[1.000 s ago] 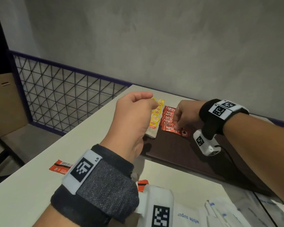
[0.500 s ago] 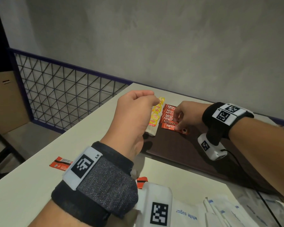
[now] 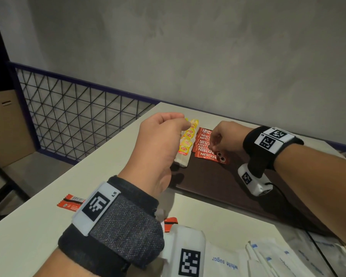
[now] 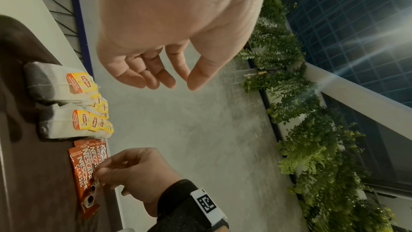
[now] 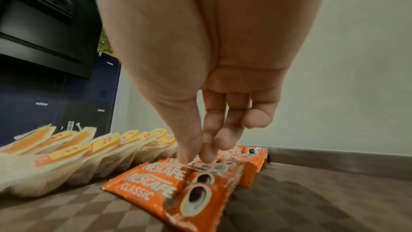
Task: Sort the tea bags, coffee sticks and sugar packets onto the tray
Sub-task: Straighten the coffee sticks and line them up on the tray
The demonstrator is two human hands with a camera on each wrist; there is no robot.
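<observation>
Coffee sticks (image 3: pixel 206 145) overlapped in row on tray (image 3: pixel 214 180), beside tea bags (image 3: pixel 185 144). Right hand (image 3: pixel 226 137) fingertips (image 5: pixel 206 154) pressing sticks, pinch uncertain. Left hand (image 3: pixel 160 140) raised, loosely curled, empty. Sugar packets (image 3: pixel 268 258), one stick (image 3: pixel 71 201) on desk (image 3: pixel 28 226).

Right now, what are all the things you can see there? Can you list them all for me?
tea bags: several, white with yellow tags, in a row on the tray's left edge
coffee sticks: several, red-orange, overlapping on the tray beside the tea bags
tray: one, dark brown, on the table
sugar packets: a pile, white with blue print, on the near table
loose coffee stick: one, red-orange, on the table left of the tray
table: one, white
left hand: loosely curled, holding nothing, above the tea bags
right hand: fingertips on the coffee sticks
</observation>
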